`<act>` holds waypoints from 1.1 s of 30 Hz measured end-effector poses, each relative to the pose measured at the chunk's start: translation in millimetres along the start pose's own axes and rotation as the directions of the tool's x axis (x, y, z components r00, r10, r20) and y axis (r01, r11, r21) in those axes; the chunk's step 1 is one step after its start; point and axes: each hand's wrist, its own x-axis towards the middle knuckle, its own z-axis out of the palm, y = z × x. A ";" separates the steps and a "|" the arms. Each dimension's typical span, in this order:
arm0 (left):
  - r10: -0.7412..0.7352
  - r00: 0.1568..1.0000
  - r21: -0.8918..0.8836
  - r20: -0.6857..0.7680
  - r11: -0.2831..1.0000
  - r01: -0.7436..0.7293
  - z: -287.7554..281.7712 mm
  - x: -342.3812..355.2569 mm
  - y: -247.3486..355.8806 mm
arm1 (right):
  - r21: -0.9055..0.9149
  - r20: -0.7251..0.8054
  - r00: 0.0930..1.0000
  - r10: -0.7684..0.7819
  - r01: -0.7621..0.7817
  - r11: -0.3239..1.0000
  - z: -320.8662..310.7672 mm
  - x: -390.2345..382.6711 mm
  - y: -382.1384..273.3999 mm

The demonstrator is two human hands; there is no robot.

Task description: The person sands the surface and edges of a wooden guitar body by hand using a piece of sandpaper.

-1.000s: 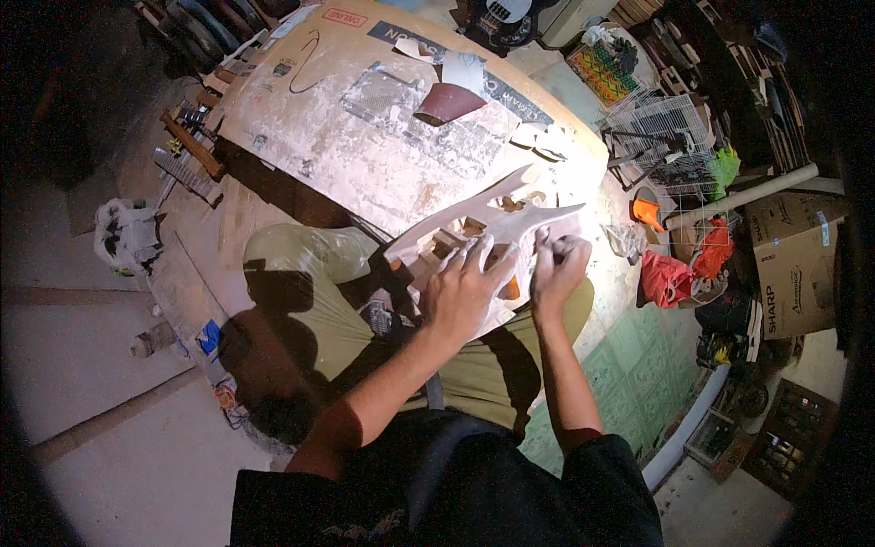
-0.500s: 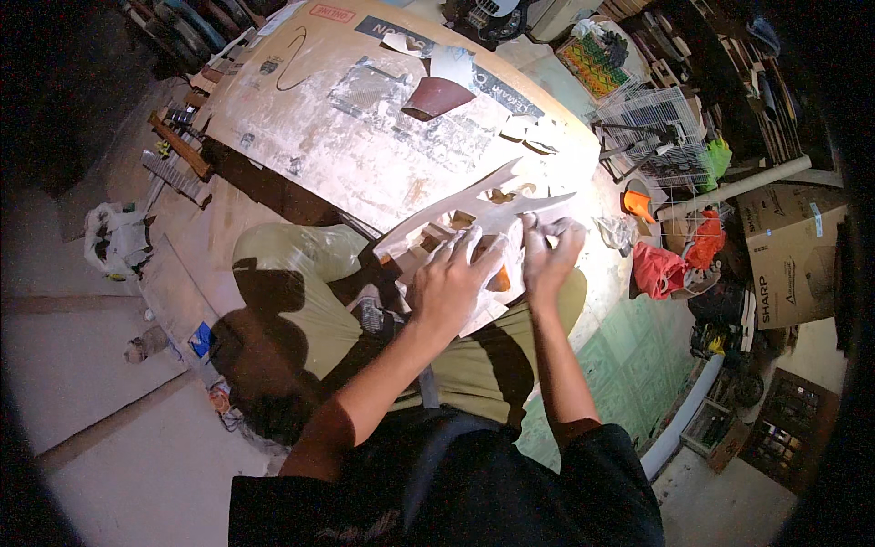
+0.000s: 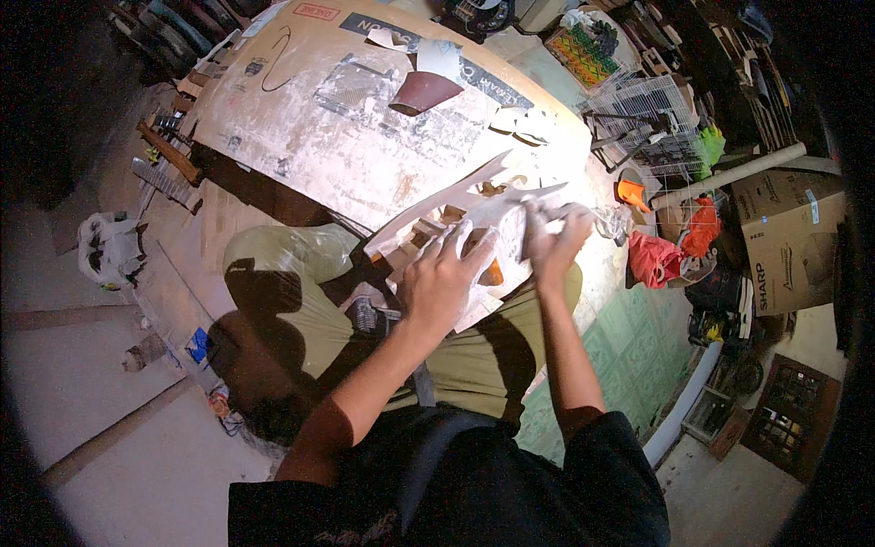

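A pale, dusty moulded panel with several cut-out openings and a pointed end lies tilted across my lap, against the edge of a cardboard sheet. My left hand holds the panel near its openings, fingers over its face and thumb set apart. White dust coats those fingertips. On the panel's right side my right hand is curled, fingers drawn together and smeared by motion. Whatever it pinches, if anything, is hidden. An orange patch shows through an opening beside my left thumb.
The dust-covered cardboard sheet spreads ahead, bearing a dark red curved piece and paper scraps. To the right are a wire rack, red cloth and a large carton. A white plastic bag lies at left.
My right hand has shifted slightly right along the panel and is now blurred. My left hand stays in place on it. The whole view has moved a little.
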 end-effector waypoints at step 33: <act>-0.031 0.996 0.017 0.082 0.999 0.030 -2.8 -1.3 6.3 | 0.176 -0.148 0.918 0.368 -0.342 0.923 2.3 14.3 30.8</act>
